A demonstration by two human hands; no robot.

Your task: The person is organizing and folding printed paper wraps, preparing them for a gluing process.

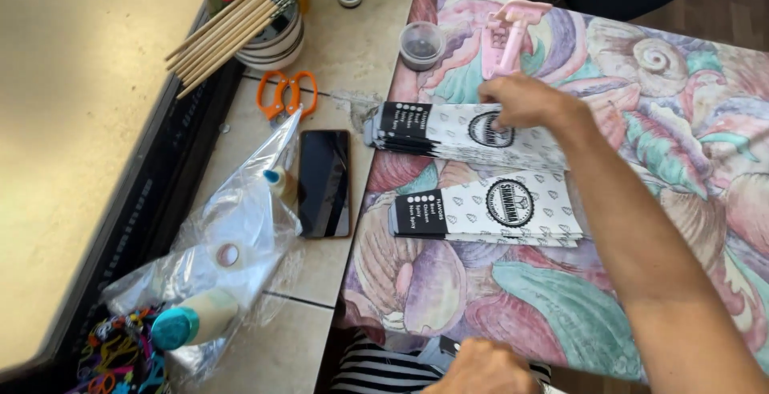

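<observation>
Two stacks of white paper sleeves with black printed ends lie on a shell-patterned cloth [681, 122]. My right hand [525, 102] reaches across from the lower right and grips the far edge of the upper stack [448, 130], fingers curled over it. The lower stack [489, 210] lies untouched just below my forearm. At the bottom edge my left hand [481, 370] shows only in part, knuckles up, over black-and-white striped fabric [376, 370]. What it holds is hidden.
Beyond the upper stack stand a pink plastic tool [513, 30] and a small clear cup [421, 44]. On the tiled counter at left: a black phone [324, 182], orange scissors [287, 94], a clear plastic bag [232, 242], a teal-capped bottle [192, 322] and a striped pot [276, 42] of wooden skewers.
</observation>
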